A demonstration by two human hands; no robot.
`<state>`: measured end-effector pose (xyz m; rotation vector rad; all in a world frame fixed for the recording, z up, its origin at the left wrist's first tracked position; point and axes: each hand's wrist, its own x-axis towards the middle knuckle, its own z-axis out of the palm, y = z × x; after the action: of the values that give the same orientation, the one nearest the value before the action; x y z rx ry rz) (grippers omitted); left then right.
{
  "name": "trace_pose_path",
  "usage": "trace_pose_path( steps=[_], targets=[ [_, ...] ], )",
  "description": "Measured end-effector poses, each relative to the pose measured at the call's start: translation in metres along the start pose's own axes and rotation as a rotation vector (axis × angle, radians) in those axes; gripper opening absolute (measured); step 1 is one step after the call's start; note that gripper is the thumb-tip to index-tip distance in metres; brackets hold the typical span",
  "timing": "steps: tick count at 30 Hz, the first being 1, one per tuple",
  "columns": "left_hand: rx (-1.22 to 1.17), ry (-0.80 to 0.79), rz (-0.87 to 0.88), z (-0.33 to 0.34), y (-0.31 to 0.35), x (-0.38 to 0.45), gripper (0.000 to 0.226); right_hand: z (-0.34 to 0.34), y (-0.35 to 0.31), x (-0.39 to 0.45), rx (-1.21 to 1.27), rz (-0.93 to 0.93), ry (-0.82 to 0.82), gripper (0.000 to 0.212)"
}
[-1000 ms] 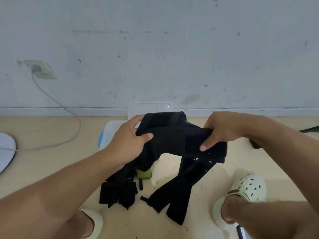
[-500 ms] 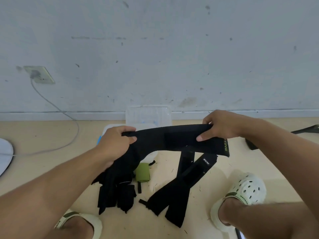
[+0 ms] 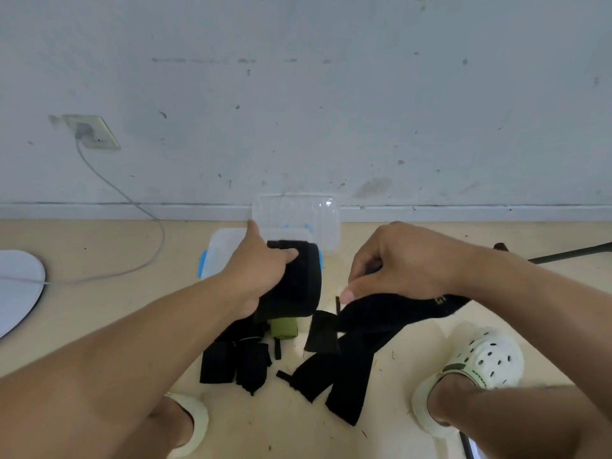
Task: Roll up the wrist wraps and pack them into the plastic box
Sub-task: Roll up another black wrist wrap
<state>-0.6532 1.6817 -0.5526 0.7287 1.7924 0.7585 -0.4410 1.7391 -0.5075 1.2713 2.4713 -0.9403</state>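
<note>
1. On the tan floor (image 3: 99, 313), right up against the grey wall (image 3: 331, 94), sits the clear plastic box (image 3: 228, 246) with blue clips; its see-through lid (image 3: 298, 217) is propped up behind it, leaning at the skirting board.
2. The left hand (image 3: 261, 270) is wrapped around a fat fold of black wrist wrap (image 3: 294, 283), thumb across the top and index finger sticking out toward the lid. That bundle hangs just over the box's near-right edge.
3. The right hand (image 3: 404, 260) is curled and pinching the end of a second black wrap (image 3: 397, 309), thumb and fingertips clamped on the top edge. The strap drapes off to the right, with some yellowish lettering showing near the wrist.
4. Below the hands there's a pile: loose black straps (image 3: 344, 369) fanned out toward the person, a couple of short black rolled pieces (image 3: 235, 362) on the left, and a small green piece (image 3: 284, 327) tucked just beside them.
5. Room to move: a white clog (image 3: 480, 366) sits close on the right of the pile, another clog (image 3: 195, 422) near the bottom left. Open floor runs left, out to a white disc (image 3: 16, 286) and a grey cable (image 3: 132, 207) running up to the wall socket (image 3: 92, 132).
</note>
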Motion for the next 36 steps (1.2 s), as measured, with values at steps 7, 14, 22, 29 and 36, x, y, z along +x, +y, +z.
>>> trace_pose_path(
  steps=[7, 14, 22, 29, 36],
  targets=[
    [0.058, -0.147, 0.197, 0.010, 0.003, -0.007, 0.112, 0.017, 0.002, 0.012, 0.398, 0.210, 0.247, 0.043],
    [-0.488, -0.305, -0.188, 0.006, 0.008, -0.007, 0.037, 0.016, -0.005, 0.003, 0.327, -0.136, 0.125, 0.021],
    [-0.471, -0.147, 0.054, 0.003, 0.007, -0.001, 0.033, 0.031, 0.005, 0.002, 0.016, 0.012, 0.104, 0.024],
    [-0.171, -0.150, 0.258, 0.009, 0.000, -0.009, 0.022, 0.023, 0.006, 0.005, 0.391, 0.072, 0.272, 0.032],
    [-0.052, -0.291, 0.273, 0.005, -0.013, -0.016, 0.018, 0.022, 0.003, 0.007, 0.719, 0.032, 0.400, 0.023]
  ],
)
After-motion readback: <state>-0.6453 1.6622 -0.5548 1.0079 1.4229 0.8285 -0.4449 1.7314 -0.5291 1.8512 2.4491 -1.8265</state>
